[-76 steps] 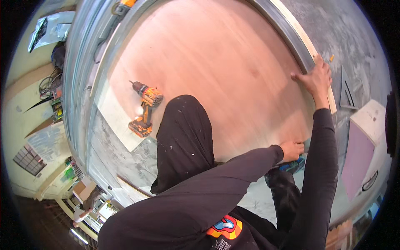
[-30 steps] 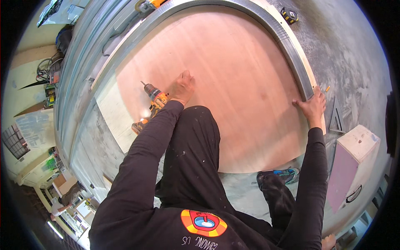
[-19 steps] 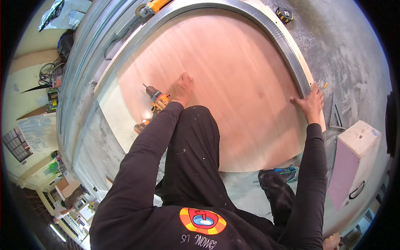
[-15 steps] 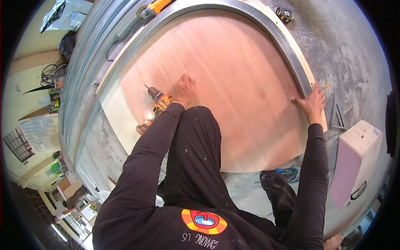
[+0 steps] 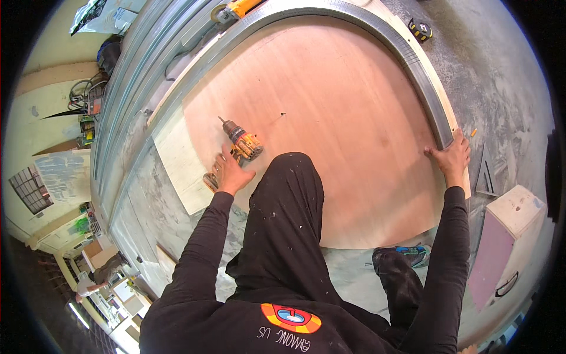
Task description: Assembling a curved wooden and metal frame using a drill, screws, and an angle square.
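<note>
Onlooker's notes. Reddish plywood panel (image 5: 354, 147) is lying flat on the grey floor (image 5: 177, 215); a pale board (image 5: 174, 159) is showing past its left edge. Curved metal track (image 5: 437, 121) is following the panel's far and right edges, with a wooden strip (image 5: 434, 82) running along its outer side.

Right hand (image 5: 454, 154) is straddling track and strip at the track's near right end, thumb stretching inward over the panel, fingers lying on the outer side; how firmly it is pinching, I cannot tell. Left hand (image 5: 232, 172) is resting at the handle of the cordless drill (image 5: 246, 144), near the panel's left edge, its thumb spreading well clear, so the grip is not closing around it.

Progress, my reading: part way. Track is already bent and lying in place; whether anything is fastening it, I cannot tell. Drill is touching neither track nor strip, its bit pointing toward the far left. Panel's near edge is showing no track. Tape measure (image 5: 420, 29) is sitting beyond the far right edge.
</note>
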`<state>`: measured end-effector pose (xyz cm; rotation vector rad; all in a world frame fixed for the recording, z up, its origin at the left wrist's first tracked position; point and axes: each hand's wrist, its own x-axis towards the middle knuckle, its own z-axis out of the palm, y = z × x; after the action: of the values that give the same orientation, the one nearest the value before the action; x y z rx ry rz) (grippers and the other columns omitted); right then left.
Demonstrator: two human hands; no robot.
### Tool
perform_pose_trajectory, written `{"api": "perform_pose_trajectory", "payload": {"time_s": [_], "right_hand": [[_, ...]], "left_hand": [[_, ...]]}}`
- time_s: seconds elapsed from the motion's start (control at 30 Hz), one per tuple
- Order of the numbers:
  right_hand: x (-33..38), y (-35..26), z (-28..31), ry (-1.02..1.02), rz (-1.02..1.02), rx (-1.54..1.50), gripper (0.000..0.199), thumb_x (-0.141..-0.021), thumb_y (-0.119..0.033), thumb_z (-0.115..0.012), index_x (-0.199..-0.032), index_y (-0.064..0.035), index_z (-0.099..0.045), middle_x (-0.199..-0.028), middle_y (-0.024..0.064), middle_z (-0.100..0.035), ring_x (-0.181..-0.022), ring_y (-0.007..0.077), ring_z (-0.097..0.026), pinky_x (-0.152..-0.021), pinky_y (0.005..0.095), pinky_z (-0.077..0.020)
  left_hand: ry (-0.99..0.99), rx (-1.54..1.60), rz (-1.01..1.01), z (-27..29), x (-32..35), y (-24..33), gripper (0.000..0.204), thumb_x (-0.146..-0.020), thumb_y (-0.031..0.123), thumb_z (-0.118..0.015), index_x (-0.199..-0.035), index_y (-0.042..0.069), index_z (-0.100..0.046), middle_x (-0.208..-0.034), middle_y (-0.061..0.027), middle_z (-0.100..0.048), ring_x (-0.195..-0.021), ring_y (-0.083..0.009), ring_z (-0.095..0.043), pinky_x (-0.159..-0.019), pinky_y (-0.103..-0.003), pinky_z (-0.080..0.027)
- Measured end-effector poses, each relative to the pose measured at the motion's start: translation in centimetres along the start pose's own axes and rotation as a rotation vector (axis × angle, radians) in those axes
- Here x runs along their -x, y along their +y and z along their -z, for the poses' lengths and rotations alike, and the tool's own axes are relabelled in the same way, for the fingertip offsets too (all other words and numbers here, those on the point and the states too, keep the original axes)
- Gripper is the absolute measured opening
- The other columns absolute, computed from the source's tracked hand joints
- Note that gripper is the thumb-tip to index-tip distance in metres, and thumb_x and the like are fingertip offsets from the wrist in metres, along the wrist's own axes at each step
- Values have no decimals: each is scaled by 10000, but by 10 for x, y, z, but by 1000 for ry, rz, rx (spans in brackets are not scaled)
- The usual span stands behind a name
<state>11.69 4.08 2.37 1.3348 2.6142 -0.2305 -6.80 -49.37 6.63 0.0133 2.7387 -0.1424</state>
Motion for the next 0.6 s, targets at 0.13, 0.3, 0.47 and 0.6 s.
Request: {"api": "perform_pose_trajectory", "payload": {"time_s": [0.13, 0.3, 0.47, 0.6], "right_hand": [[2, -5, -4, 20, -1, -5, 1182, -523, -474, -930, -1481, -104, -345, -1390, 184, -482, -1315, 387, -421, -1107, 526, -307], [2, -3, -2, 20, 10, -24, 1176, -525, -458, -932, -1476, -90, -346, -1407, 186, -475, -1323, 383, -416, -1114, 511, -310], [5, -4, 4, 6, -22, -19, 1183, -515, -442, -938, -1475, -88, -345, -1404, 185, -477, -1326, 383, -413, -1113, 505, -314], [1, -4, 4, 3, -17, -30, 1187, -516, -438, -941, -1474, -89, -334, -1405, 184, -469, -1324, 383, -411, -1108, 504, -320]], "left_hand": [[32, 81, -178, -29, -12, -35, 925, -719, 156, -744, -1467, -19, -227, -1260, -292, -508, -1200, -468, -480, -1004, -495, -410], [223, 340, -209, -52, -23, -38, 718, -778, 79, -691, -1411, 18, -357, -1101, -284, -653, -1042, -459, -625, -876, -513, -492], [218, 499, -110, -3, -3, -14, 463, -786, 71, -693, -1223, 22, -547, -962, -239, -708, -926, -431, -681, -789, -470, -538], [219, 599, -148, 31, 0, -9, 310, -801, 160, -772, -1019, -30, -659, -855, -217, -724, -835, -364, -726, -708, -395, -547]]}}
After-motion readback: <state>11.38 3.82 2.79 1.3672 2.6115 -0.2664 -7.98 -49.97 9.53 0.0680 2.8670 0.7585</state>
